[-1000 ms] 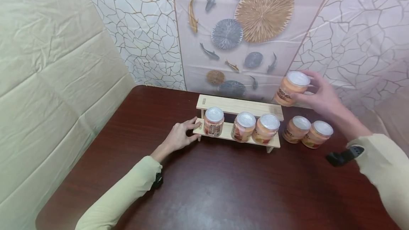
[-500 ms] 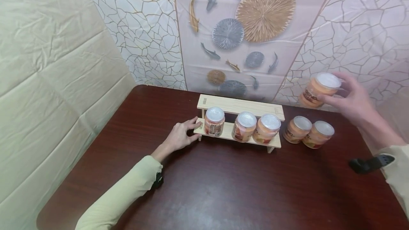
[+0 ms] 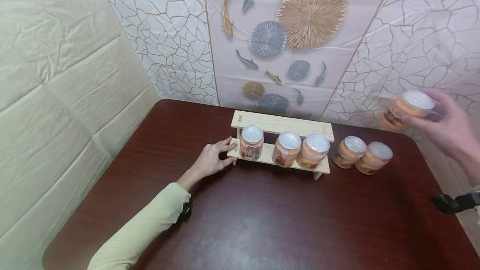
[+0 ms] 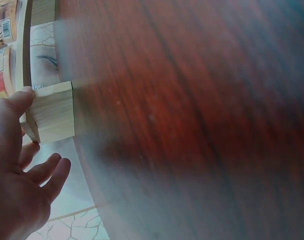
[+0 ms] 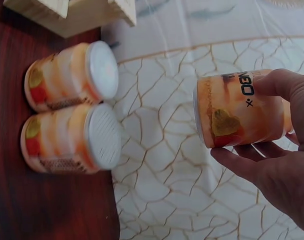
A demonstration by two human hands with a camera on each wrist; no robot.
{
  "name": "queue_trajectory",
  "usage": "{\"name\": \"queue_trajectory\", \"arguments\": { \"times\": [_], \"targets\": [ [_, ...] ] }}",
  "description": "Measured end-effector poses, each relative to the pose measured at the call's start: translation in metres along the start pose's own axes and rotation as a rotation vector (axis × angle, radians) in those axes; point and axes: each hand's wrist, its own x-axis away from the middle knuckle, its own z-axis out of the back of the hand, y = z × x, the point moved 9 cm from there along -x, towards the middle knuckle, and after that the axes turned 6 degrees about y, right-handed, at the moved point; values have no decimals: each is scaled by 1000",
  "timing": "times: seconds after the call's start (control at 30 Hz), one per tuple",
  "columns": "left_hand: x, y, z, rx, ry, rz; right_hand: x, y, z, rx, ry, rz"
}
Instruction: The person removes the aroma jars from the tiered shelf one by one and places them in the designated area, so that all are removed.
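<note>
Moved: the right hand and its can have gone farther right, away from the rack; the left hand and the other cans look unmoved
Right hand: curled round the can, thumb on one side and fingers on the other
Held can: in the air, lid up, apart from the surface, right of the two cans that stand close together there
Left hand: thumb and forefinger grip the lower step's left end, other fingers loose
Lower step: three cans upright, one left, two side by side at right
Behind: patterned cloth
</note>
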Motion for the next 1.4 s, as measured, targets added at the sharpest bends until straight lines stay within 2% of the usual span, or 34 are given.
{"name": "queue_trajectory", "arguments": {
  "times": [0.3, 0.67, 0.9, 1.3, 1.4],
  "targets": [
    [0, -1, -1, -1, -2, 8, 9, 29, 4, 26, 19, -42],
    [0, -3, -1, 7, -12, 33, 18, 60, 5, -33, 70, 11],
    [0, -2, -2, 8, -12, 35, 24, 86, 1, -28, 51, -38],
    [0, -2, -2, 12, -11, 26, 38, 97, -9, 43, 21, -75],
    [0, -2, -1, 10, -10, 24, 41, 101, -13, 32, 19, -62]
  ]
}}
